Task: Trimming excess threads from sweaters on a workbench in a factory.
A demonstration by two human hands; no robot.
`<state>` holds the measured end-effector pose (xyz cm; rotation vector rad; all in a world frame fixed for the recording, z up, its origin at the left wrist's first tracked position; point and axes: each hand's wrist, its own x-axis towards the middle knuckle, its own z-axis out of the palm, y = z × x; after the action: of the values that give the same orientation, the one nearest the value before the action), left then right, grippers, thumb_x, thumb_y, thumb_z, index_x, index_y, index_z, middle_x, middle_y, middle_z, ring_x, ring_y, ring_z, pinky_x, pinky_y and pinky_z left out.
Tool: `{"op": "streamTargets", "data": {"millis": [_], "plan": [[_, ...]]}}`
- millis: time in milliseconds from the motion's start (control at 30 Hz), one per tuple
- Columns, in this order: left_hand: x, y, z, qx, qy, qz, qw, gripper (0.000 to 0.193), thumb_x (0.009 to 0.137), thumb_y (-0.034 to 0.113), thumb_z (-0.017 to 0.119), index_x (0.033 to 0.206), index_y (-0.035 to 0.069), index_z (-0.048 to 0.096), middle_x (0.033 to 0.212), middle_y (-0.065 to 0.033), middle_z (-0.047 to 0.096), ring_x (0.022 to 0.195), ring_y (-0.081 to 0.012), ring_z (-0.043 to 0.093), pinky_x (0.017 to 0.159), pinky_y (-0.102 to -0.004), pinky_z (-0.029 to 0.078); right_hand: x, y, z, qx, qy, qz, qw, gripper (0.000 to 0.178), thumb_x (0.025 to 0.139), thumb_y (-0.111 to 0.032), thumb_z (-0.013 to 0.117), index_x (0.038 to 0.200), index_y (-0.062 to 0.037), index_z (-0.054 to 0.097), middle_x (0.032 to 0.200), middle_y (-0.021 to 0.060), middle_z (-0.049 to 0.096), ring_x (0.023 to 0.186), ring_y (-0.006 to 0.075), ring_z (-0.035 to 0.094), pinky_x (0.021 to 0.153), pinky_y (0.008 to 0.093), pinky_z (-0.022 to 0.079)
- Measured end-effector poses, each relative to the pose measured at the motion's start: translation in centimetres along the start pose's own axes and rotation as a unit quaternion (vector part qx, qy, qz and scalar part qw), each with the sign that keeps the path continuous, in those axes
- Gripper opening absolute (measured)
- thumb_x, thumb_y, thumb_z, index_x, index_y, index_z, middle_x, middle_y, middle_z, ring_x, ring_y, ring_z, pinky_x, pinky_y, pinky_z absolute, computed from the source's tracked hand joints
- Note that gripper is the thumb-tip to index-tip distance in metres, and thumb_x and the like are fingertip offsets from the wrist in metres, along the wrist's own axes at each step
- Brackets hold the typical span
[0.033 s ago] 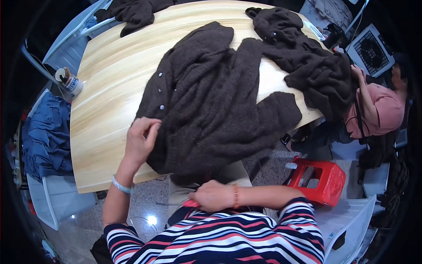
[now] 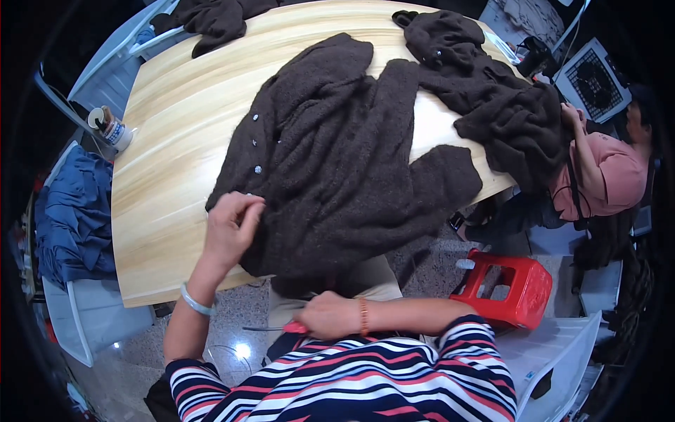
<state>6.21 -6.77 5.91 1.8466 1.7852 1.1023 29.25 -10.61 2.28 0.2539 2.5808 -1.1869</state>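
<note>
A dark brown fuzzy cardigan [image 2: 330, 162] is spread over the near part of the wooden table [image 2: 165, 169], its lower edge hanging toward my lap. Several shiny round buttons [image 2: 258, 169] run along its left side. My left hand [image 2: 233, 224] is closed in a pinch on that buttoned edge, just below the buttons, and the fingertips hide what is between them. Close to my waist, my right hand [image 2: 329, 315] grips a thin-shafted tool with a red handle [image 2: 295, 328]. Its grey shaft points left; the rest is hidden in my fist.
At the right, a person in a pink top [image 2: 606, 176] sits by a second dark garment [image 2: 506, 105]. A red stool [image 2: 517, 288] stands on the floor. Blue cloth [image 2: 77, 218] fills a bin at left, near a white container [image 2: 116, 133] on the table's edge.
My left hand has shifted slightly right, and the cardigan's buttoned edge beside it has moved a little. My right hand has slid left with the red-handled tool.
</note>
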Motion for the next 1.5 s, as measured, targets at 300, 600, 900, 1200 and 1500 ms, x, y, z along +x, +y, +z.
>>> {"op": "streamTargets", "data": {"millis": [300,600,900,1200,1500], "plan": [[-2.8,-0.1,6.7,0.197,0.072,0.017,0.978,0.061,0.073,0.019,0.081,0.126,0.002,0.055,0.102,-0.0151,0.055,0.097,-0.0322,0.054,0.088,-0.0399,0.046,1.6,-0.2,0.5,0.096,0.157,-0.159,0.97,0.038,0.085,-0.031,0.067,0.111,-0.0045,0.066,0.098,0.0183,0.069,0.091,0.0366,0.066,0.08,0.0456,0.053],[-5.5,2.9,3.4,-0.174,-0.048,-0.018,0.983,0.034,0.073,0.0,0.076,0.105,-0.001,0.065,0.089,-0.007,0.057,0.08,-0.0159,0.055,0.074,-0.0257,0.043,-5.3,10.4,-13.8,-0.21,0.453,0.036,0.866,0.052,0.078,-0.004,0.068,0.128,-0.0099,0.058,0.126,0.0119,0.059,0.12,0.0306,0.052,0.104,0.0421,0.041],[-10.9,1.2,2.0,-0.445,0.036,-0.247,0.86,0.03,0.083,0.001,0.073,0.112,0.001,0.065,0.105,-0.0012,0.064,0.093,-0.0071,0.058,0.085,-0.0218,0.047,-6.0,13.3,-13.5,-0.291,0.463,0.083,0.833,0.043,0.058,0.004,0.066,0.098,-0.0121,0.066,0.087,0.0059,0.057,0.088,0.0279,0.059,0.081,0.0401,0.046],[-9.4,3.0,2.2,-0.306,0.082,-0.161,0.935,0.027,0.086,0.003,0.071,0.112,0.0,0.064,0.103,-0.003,0.065,0.095,-0.0089,0.057,0.085,-0.023,0.045,-12.3,13.0,-14.3,-0.326,0.487,0.208,0.784,0.044,0.067,0.005,0.063,0.106,-0.016,0.068,0.09,0.006,0.063,0.088,0.0291,0.065,0.072,0.0372,0.053],[-6.3,-1.6,1.8,-0.2,0.246,-0.17,0.933,0.017,0.099,0.008,0.057,0.108,-0.001,0.067,0.095,-0.0017,0.067,0.085,-0.0052,0.056,0.076,-0.0197,0.045,-15.9,13.0,-18.9,-0.357,0.436,0.303,0.768,0.03,0.064,0.001,0.066,0.088,-0.0139,0.074,0.086,0.0054,0.07,0.085,0.0268,0.061,0.073,0.0388,0.05]]}}
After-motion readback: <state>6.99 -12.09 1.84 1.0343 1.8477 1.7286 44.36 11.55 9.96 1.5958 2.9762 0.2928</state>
